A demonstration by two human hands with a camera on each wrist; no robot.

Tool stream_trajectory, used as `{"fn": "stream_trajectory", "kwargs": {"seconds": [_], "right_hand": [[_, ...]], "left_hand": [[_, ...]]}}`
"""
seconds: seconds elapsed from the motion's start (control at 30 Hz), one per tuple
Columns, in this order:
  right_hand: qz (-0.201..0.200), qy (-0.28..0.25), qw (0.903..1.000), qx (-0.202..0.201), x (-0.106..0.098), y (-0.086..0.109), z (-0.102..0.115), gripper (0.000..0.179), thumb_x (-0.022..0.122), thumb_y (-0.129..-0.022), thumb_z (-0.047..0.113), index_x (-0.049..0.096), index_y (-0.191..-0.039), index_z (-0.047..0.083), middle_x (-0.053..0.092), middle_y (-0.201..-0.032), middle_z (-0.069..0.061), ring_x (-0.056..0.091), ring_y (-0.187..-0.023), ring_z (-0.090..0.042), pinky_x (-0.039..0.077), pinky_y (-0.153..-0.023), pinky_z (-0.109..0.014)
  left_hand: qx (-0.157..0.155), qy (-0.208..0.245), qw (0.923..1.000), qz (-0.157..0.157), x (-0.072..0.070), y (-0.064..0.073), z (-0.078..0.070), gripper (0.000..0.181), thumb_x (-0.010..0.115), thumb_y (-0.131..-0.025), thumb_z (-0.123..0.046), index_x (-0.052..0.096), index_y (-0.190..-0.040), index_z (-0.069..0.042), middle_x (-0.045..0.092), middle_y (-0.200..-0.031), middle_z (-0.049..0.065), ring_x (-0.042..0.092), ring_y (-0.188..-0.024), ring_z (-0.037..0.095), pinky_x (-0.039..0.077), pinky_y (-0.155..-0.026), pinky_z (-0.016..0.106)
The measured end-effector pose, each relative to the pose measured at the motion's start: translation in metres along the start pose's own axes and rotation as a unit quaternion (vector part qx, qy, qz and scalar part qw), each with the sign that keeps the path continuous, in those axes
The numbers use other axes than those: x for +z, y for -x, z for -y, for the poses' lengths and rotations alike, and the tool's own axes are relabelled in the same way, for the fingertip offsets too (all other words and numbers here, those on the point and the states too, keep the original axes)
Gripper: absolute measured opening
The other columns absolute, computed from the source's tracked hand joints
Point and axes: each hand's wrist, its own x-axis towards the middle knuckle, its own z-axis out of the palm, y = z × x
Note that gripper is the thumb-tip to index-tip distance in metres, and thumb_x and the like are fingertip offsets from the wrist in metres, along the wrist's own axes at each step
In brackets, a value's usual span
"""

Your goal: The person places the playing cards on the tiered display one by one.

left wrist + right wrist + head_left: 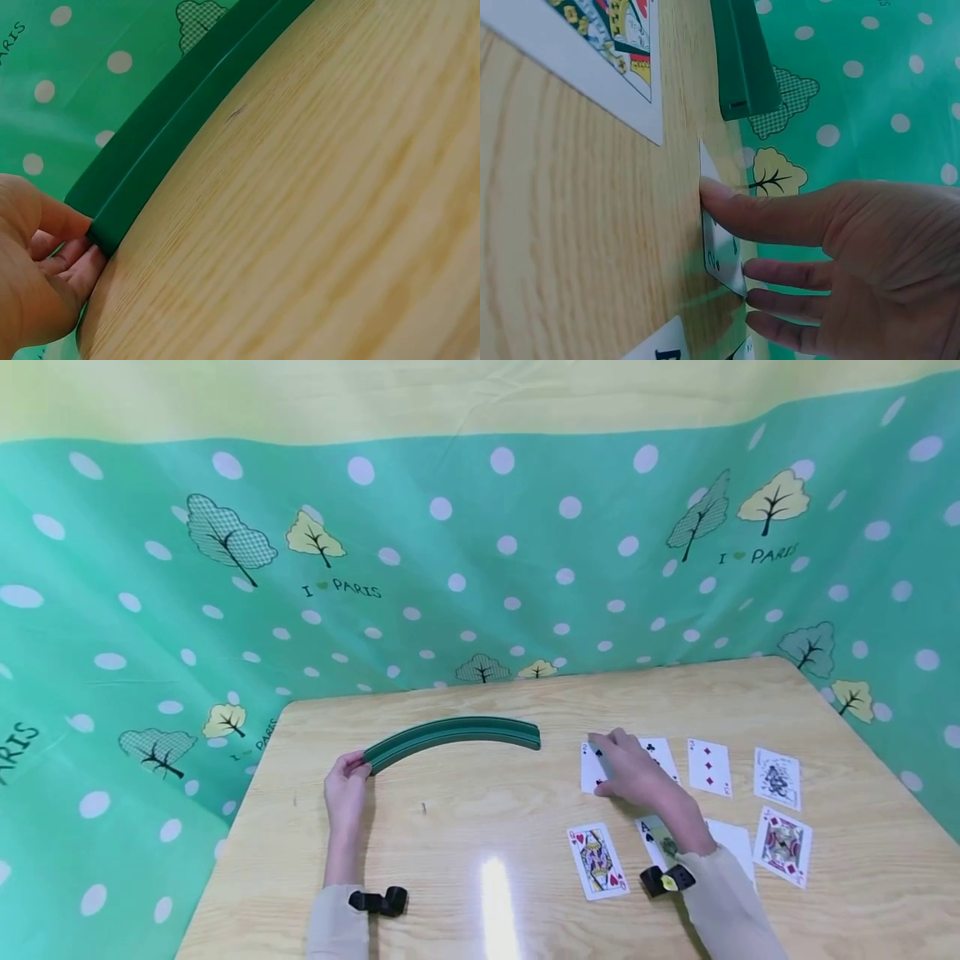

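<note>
A dark green curved card holder [450, 727] with a groove along its length lies on the wooden table. My left hand [348, 785] holds its left end, thumb on one side and fingers tucked beneath in the left wrist view. Over at the right, my right hand [633, 768] spans a black-suited two playing card [592, 772], thumb at its near edge and fingertips at the far side. That card lies face up, partly covered by the hand. In the right wrist view the card [720, 244] shows edge-on below the holder's end [742, 75].
Around my right arm lie a queen of hearts [597, 862], an ace of spades [651, 837], a black club card [660, 756], a three of diamonds [709, 767], a joker [777, 778] and a jack of diamonds [783, 846]. A green dotted curtain [480, 527] surrounds the table.
</note>
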Motion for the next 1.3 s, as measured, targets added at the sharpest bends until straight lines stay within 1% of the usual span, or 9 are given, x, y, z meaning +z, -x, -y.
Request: {"fn": "stream_trajectory", "kwargs": {"seconds": [0.13,0.27,0.43,0.53,0.63,0.77,0.87,1.1,1.3], "right_hand": [[-0.004,-0.016,0.9997,0.017,0.000,-0.002,0.000,0.095,0.091,-0.077,0.011,0.040,-0.156,0.001,0.047,-0.128,-0.023,0.048,-0.108,-0.032,0.052,-0.084,-0.045],[-0.011,-0.034,0.9991,0.022,0.002,0.000,-0.002,0.102,0.093,-0.074,0.009,0.035,-0.158,0.001,0.042,-0.131,-0.024,0.047,-0.110,-0.034,0.052,-0.083,-0.045],[-0.034,-0.073,0.9965,0.021,0.003,-0.003,-0.002,0.101,0.086,-0.077,-0.006,0.029,-0.161,0.003,0.039,-0.132,-0.023,0.051,-0.099,-0.031,0.052,-0.070,-0.037],[-0.060,-0.101,0.9927,0.025,0.000,-0.004,-0.002,0.089,0.077,-0.082,-0.012,0.033,-0.158,0.000,0.047,-0.132,-0.029,0.058,-0.093,-0.033,0.055,-0.070,-0.038],[-0.090,-0.131,0.9869,0.027,-0.006,-0.004,-0.004,0.063,0.073,-0.088,-0.008,0.048,-0.146,-0.005,0.061,-0.124,-0.029,0.065,-0.094,-0.034,0.057,-0.075,-0.039],[-0.132,-0.206,0.9691,0.034,-0.015,-0.002,-0.003,0.034,0.074,-0.090,0.000,0.063,-0.122,-0.006,0.069,-0.097,-0.018,0.063,-0.083,-0.027,0.053,-0.066,-0.031],[-0.153,-0.268,0.9505,0.038,-0.022,-0.001,0.000,0.029,0.072,-0.093,0.002,0.063,-0.119,-0.007,0.068,-0.088,-0.013,0.060,-0.078,-0.021,0.051,-0.063,-0.029],[-0.174,-0.349,0.9202,0.032,-0.033,0.000,0.008,0.040,0.070,-0.097,0.003,0.056,-0.134,-0.006,0.075,-0.099,-0.018,0.066,-0.084,-0.012,0.054,-0.072,-0.024],[-0.229,-0.383,0.8950,-0.008,-0.042,0.001,0.020,0.043,0.065,-0.099,0.000,0.055,-0.141,-0.003,0.071,-0.113,-0.027,0.066,-0.087,-0.009,0.055,-0.075,-0.021]], "left_hand": [[-0.002,-0.009,1.0000,-0.001,-0.001,-0.002,-0.003,0.032,0.052,-0.102,0.001,0.056,-0.132,0.011,0.057,-0.134,0.029,0.054,-0.120,0.029,0.045,-0.084,0.012],[-0.003,-0.021,0.9998,0.005,0.000,-0.001,-0.001,0.032,0.052,-0.103,0.000,0.055,-0.133,0.010,0.057,-0.134,0.028,0.054,-0.120,0.029,0.043,-0.083,0.010],[0.001,-0.022,0.9997,0.009,-0.001,-0.001,0.001,0.033,0.051,-0.103,0.000,0.054,-0.134,0.011,0.056,-0.135,0.029,0.054,-0.122,0.031,0.042,-0.083,0.010],[-0.005,-0.019,0.9997,0.013,0.000,0.000,0.002,0.034,0.050,-0.103,0.000,0.053,-0.135,0.010,0.055,-0.137,0.029,0.053,-0.123,0.031,0.042,-0.084,0.010],[-0.009,-0.018,0.9997,0.013,0.000,0.001,0.003,0.034,0.050,-0.103,0.000,0.053,-0.135,0.010,0.055,-0.136,0.029,0.053,-0.122,0.030,0.042,-0.084,0.010],[-0.003,-0.015,0.9998,0.011,0.000,-0.002,0.001,0.033,0.051,-0.104,-0.001,0.054,-0.135,0.010,0.055,-0.135,0.027,0.053,-0.120,0.029,0.043,-0.084,0.011],[0.001,-0.017,0.9998,0.012,-0.001,-0.003,0.001,0.033,0.051,-0.104,-0.002,0.054,-0.135,0.010,0.055,-0.134,0.027,0.053,-0.120,0.029,0.043,-0.083,0.011],[0.005,-0.026,0.9996,0.002,-0.001,-0.003,0.001,0.033,0.051,-0.103,-0.001,0.055,-0.133,0.010,0.056,-0.133,0.027,0.053,-0.118,0.027,0.042,-0.082,0.009],[0.006,-0.025,0.9997,0.004,-0.001,-0.003,0.001,0.032,0.051,-0.102,-0.001,0.055,-0.133,0.010,0.057,-0.132,0.027,0.054,-0.117,0.027,0.042,-0.082,0.009]]}}
